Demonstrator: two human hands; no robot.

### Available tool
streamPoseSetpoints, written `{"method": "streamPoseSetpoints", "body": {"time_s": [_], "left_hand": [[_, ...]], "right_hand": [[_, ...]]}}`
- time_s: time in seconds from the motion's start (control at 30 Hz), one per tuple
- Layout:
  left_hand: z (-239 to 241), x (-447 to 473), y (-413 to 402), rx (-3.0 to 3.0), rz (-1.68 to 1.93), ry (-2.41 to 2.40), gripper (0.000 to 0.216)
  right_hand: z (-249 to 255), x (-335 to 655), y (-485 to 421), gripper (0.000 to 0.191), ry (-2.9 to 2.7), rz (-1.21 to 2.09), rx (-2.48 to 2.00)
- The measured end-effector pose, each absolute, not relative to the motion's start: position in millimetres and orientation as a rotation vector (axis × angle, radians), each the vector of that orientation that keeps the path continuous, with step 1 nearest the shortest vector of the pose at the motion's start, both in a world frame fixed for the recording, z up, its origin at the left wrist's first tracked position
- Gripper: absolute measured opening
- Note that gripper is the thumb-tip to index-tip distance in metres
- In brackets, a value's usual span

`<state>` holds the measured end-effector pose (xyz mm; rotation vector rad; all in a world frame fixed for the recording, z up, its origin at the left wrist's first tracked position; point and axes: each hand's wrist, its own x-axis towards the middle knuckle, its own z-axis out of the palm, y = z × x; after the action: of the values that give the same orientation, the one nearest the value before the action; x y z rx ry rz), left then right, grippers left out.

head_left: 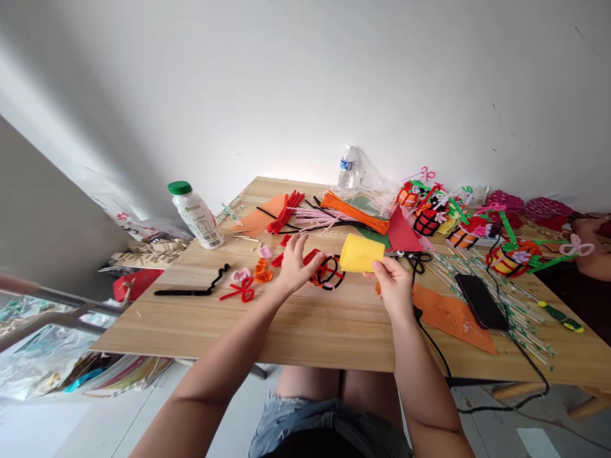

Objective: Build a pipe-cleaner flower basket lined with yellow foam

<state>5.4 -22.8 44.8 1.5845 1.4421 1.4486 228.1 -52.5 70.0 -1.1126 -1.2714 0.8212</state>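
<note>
- A yellow paper piece [361,253] is pinched at its lower right edge by the right hand [394,285] — fingers closed on it, held just above the wooden table [305,324] near the middle.
- A red-and-black pipe-cleaner basket [327,270] is touched by the left hand [296,262]; fingers are curled about its left side, but whether it is truly gripped or only steadied cannot be told.
- The paper is judged light, thin and floppy, easily creased; it is best taken at an edge with a 2-finger pinch, as shown.
- The basket is judged light, fuzzy and bendable — wire core, so it deforms if squeezed; the rim or a side rib is best held gently.
- Close by, on the table: an orange paper sheet [453,315] under the right wrist, a phone [480,300] with a cable, black-handled scissors [417,259], loose pipe-cleaner bits, and bundles of orange pipe cleaners [356,213].
- A white bottle with a green cap [195,214] carries a label, too small to be read.
- A clear water bottle [347,166] has a blue label; no words are legible.
- No other writing can be read.
</note>
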Motion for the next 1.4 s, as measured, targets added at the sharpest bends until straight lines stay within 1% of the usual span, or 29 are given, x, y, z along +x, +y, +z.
{"method": "streamPoseSetpoints", "body": {"time_s": [0.1,0.2,0.27,0.37,0.47,0.67,0.9,1.17,1.3,1.4], "left_hand": [[32,1,-6,1.264,1.317,1.468,0.057],[20,0,3,1.166,1.219,1.346,0.054],[15,-1,5,1.193,1.173,1.391,0.053],[12,-2,7,1.246,1.139,1.479,0.052],[14,-4,7,1.293,1.133,1.481,0.049],[19,-8,7,1.418,1.07,1.539,0.045],[21,-5,6,1.526,1.02,1.596,0.048],[24,-2,2,1.632,0.994,1.654,0.053],[27,3,-2,1.71,1.02,1.618,0.049],[27,5,-4,1.714,1.009,1.6,0.053]], "right_hand": [[66,225,-50,0.039,-1.201,0.922,-1.075],[62,217,-54,0.034,-1.281,0.934,-1.048],[63,214,-58,0.029,-1.403,0.867,-1.055],[67,217,-62,0.022,-1.658,0.604,-1.089],[72,228,-61,0.022,-1.942,0.371,-1.099],[75,246,-56,0.021,-2.249,0.361,-1.086],[78,246,-62,0.023,-2.359,0.285,-1.017],[80,246,-66,0.025,-2.352,0.175,-1.069],[80,243,-65,0.024,-2.295,0.057,-0.974],[79,239,-66,0.023,-2.258,0.0,-0.86]]}}
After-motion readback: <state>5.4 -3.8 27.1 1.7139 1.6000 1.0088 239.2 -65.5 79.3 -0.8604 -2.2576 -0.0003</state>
